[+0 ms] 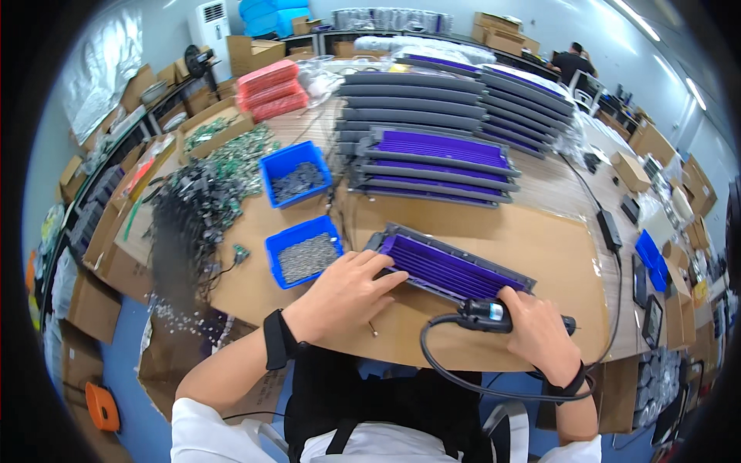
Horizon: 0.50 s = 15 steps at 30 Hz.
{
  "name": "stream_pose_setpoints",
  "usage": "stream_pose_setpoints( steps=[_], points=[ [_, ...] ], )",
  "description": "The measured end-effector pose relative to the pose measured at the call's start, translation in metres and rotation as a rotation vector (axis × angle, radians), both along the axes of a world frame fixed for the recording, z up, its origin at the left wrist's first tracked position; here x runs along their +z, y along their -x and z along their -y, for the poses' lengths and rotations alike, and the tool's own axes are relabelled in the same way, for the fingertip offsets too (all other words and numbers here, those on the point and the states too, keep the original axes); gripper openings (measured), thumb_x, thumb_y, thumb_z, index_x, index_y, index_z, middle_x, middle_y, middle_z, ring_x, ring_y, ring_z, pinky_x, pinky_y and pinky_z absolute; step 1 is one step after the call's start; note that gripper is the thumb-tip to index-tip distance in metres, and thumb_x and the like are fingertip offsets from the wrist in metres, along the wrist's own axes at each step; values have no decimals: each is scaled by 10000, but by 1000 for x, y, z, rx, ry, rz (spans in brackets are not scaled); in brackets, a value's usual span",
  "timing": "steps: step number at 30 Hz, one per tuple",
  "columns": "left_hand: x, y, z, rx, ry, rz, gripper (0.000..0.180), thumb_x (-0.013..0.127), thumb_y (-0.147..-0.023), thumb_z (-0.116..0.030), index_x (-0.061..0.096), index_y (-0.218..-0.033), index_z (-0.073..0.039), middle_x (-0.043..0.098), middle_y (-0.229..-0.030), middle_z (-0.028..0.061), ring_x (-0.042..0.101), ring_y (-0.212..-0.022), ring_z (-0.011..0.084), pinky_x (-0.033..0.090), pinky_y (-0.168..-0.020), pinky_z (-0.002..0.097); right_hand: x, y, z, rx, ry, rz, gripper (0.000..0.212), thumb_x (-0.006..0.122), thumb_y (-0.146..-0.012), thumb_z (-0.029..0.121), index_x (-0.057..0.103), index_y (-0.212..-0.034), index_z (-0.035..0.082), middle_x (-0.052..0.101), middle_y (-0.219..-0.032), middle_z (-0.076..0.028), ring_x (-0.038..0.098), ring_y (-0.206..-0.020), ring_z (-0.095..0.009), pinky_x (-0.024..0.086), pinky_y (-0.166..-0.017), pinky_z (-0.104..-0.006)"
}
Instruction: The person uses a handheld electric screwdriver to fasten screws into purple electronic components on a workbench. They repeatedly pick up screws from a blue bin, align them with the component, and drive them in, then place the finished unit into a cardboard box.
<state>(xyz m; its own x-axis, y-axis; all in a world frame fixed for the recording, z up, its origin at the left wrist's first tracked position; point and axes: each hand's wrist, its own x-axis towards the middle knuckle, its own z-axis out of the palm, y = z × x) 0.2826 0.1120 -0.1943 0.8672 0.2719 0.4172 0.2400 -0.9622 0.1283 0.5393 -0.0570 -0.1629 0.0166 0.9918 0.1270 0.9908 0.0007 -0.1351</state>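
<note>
A long grey housing with a ribbed purple inside (455, 266) lies at a slant on the cardboard sheet in front of me. My left hand (347, 289) is closed at its left end, fingers bent over the near corner; what lies under the fingertips is hidden. In my right hand (540, 324) is a black electric screwdriver (486, 315), held sideways by the housing's near right edge, its cable looping down toward my wrist. Left of the housing stand two blue bins, one full of small screws (309, 257), the other of small dark parts (297, 182).
Similar housings (440, 166) are stacked behind, with more grey ones (413, 100) farther back. Green circuit boards and black cables (204, 189) are heaped at the left. A black cable with an inline box (609, 230) runs down the right side. Another person (573, 63) sits far right.
</note>
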Motion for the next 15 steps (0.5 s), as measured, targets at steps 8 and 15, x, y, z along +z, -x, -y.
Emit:
stream_pose_setpoints(
  steps=[8,15],
  points=[
    [0,52,5,62,136,11,384,691,-844,-173,602,-1206,-81,530,-1268,148,565,-1144,330,504,-914,402,-1,-9,22,140,-24,35,377,691,-611,-6,573,-960,73,618,-797,-110,622,-771,-339,474,-653,-439],
    [-1,113,-26,639,39,294,190,665,-798,-20,644,-985,10,629,-940,146,607,-859,325,493,-769,415,3,-15,42,238,-56,74,365,657,-588,-9,576,-937,60,543,-725,-100,585,-689,-321,442,-580,-429]
  ],
)
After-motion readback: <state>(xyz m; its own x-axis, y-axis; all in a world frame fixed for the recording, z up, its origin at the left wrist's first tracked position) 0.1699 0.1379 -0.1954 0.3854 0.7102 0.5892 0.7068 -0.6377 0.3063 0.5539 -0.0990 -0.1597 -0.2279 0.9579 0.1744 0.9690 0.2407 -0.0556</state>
